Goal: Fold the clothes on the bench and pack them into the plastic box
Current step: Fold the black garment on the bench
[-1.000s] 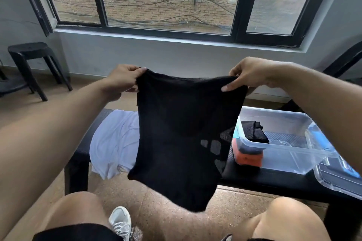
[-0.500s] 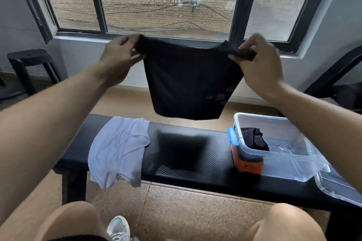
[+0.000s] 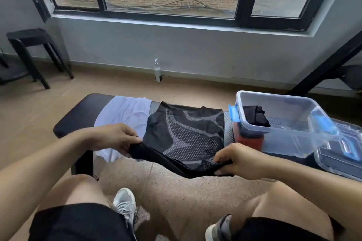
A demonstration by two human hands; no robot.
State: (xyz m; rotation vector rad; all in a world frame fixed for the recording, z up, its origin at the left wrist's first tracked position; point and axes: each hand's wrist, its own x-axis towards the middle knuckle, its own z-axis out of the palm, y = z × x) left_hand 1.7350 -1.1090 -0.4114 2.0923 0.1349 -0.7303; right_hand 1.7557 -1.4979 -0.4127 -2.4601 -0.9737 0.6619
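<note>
A black garment with grey dotted panels (image 3: 186, 133) lies spread across the black bench (image 3: 78, 117), its near edge hanging off the front. My left hand (image 3: 115, 139) pinches that near edge at the left corner. At the right corner my right hand (image 3: 233, 160) grips the same edge. A white garment (image 3: 125, 115) lies crumpled on the bench to the left, partly under the black one. The clear plastic box (image 3: 274, 101) with blue clips stands on the bench at the right, holding a folded black item (image 3: 254, 117) on an orange one (image 3: 248, 141).
The box's clear lid (image 3: 344, 154) lies on the bench to the right of the box. A black stool (image 3: 29, 49) stands at the far left, a white bottle (image 3: 157, 70) by the wall. My knees and shoes are below the bench front.
The black garment was held up in the air in front of the window. Both hands have come down and laid it flat over the bench, still holding its near edge.
</note>
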